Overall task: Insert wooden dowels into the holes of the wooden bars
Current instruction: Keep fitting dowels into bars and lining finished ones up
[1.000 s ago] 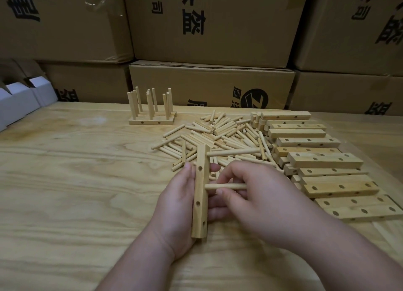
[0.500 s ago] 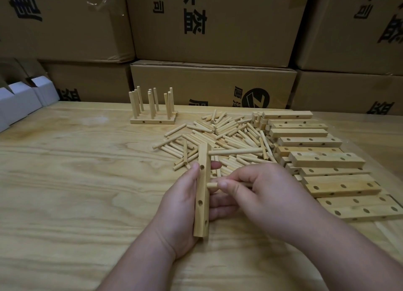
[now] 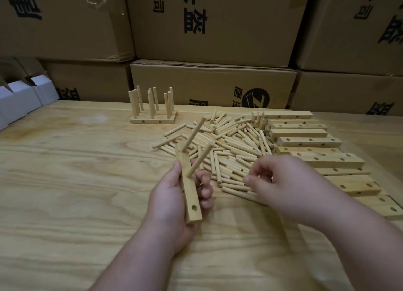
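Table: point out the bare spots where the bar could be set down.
Bare table left of the left hand, up to the white boxes; also the near edge. Crowded right: dowel pile and bars.

Only readable stuff is the black print on the stacked cardboard boxes (image 3: 213,24) behind the table. The top middle one shows big characters 头盔 turned sideways, plus smaller 公司 next to them. The lower middle box (image 3: 213,83) has a round black logo with a Z-like mark. The other boxes' print is cut off or too blurry.
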`<action>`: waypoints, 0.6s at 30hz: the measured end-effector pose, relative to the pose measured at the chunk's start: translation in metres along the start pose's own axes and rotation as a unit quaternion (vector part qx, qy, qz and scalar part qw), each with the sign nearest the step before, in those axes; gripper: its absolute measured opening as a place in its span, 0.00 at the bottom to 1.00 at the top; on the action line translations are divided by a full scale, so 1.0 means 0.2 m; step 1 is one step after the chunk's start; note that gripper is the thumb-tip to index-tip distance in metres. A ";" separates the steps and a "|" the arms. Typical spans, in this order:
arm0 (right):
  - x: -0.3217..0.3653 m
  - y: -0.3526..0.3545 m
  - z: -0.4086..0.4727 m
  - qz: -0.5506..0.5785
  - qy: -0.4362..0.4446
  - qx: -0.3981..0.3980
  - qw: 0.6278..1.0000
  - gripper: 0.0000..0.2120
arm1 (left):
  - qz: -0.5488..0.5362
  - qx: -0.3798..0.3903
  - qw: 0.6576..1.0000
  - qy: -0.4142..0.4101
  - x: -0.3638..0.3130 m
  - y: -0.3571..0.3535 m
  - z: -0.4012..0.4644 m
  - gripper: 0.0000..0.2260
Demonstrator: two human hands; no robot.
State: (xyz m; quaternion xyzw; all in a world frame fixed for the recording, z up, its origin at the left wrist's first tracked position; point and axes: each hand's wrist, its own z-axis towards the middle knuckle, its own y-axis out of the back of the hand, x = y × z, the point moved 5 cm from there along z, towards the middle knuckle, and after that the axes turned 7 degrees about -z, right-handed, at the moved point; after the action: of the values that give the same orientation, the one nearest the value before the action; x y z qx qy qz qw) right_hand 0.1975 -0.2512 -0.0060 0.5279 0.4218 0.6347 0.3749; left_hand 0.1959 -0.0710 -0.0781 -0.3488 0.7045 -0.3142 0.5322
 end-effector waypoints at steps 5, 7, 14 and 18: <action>-0.02 -0.10 0.01 -0.120 -0.004 0.055 0.991 0.06 | 0.002 0.009 1.000 0.006 0.01 -0.01 0.00 0.15; -0.03 -0.12 0.01 -0.122 0.000 0.054 0.991 0.05 | 0.003 0.009 1.000 0.009 0.01 -0.01 0.00 0.15; -0.01 -0.14 0.00 -0.148 0.031 0.055 0.987 0.03 | 0.008 0.007 1.000 0.012 0.01 0.00 0.00 0.14; 0.04 -0.07 -0.01 -0.078 0.055 0.053 0.994 0.04 | -0.005 0.001 1.000 0.012 0.01 0.00 0.00 0.14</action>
State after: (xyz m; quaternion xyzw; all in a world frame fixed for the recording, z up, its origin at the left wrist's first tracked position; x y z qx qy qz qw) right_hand 0.1954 -0.2400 -0.0163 0.4766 0.5149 0.6085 0.3708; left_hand 0.1963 -0.0718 -0.0796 -0.3480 0.7089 -0.3214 0.5225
